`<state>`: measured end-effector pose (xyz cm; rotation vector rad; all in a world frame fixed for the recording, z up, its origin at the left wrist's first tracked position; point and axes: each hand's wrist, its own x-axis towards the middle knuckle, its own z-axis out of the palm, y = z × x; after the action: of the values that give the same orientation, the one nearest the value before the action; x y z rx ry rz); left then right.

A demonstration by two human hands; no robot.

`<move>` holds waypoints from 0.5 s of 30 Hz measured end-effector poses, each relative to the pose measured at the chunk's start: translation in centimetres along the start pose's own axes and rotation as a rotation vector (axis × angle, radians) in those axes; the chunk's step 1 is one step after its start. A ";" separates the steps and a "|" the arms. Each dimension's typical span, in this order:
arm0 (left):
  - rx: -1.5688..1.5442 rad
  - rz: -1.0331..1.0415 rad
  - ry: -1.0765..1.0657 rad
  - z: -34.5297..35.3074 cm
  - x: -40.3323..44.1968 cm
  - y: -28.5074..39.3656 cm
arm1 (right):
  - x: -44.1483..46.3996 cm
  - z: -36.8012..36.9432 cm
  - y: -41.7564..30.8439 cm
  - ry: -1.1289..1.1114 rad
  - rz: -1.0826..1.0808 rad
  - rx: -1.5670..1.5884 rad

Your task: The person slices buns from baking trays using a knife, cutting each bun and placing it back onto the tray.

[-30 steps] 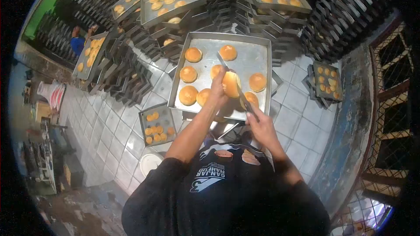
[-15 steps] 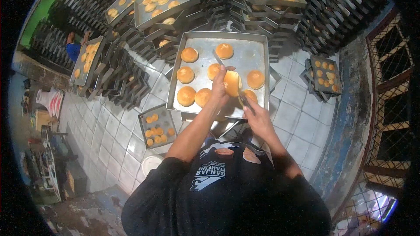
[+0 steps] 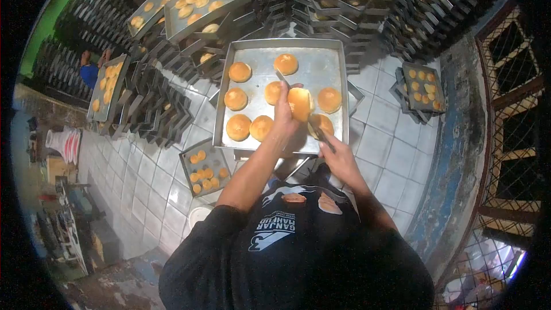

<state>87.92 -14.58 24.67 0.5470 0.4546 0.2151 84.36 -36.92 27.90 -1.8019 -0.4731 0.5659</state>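
Observation:
My left hand (image 3: 285, 112) holds a golden bun (image 3: 299, 103) above a square metal tray (image 3: 222, 89), its fingers wrapped round the bun's left side. My right hand (image 3: 338, 159) is closed on the handle of a long knife (image 3: 325, 141). The blade runs up and left past the bun, partly hidden by it and by my left hand; its tip (image 3: 279, 74) shows beyond my thumb. Several round buns lie on the tray, among them one at the top (image 3: 285, 64) and one at the right (image 3: 329, 100). Cut depth cannot be made out.
Stacked trays with buns (image 3: 206, 3) rise beyond the tray, with more at the right (image 3: 423, 89). A tray of small buns (image 3: 205, 167) is low at the left, near a white round container (image 3: 199, 216). A person in blue (image 3: 88, 74) is at the far left.
The whole view has shifted, so tray and stacks appear further left. The bun in my left hand shows more of a pale, flat-looking face. Both hands keep their holds.

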 end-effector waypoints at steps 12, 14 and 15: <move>0.108 0.015 0.200 2.4 4.8 0.5 | -3.5 -2.4 4.1 0.022 0.121 -0.034; 0.005 -0.046 0.212 1.9 6.7 -0.1 | -5.3 -3.9 4.5 -0.012 0.163 0.004; 0.009 -0.058 0.209 2.5 7.3 0.0 | -6.0 -4.8 3.7 -0.002 0.170 0.006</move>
<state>95.52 -13.44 23.93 0.5218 0.6738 0.2153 82.52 -45.13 26.40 -1.8467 -0.3204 0.6853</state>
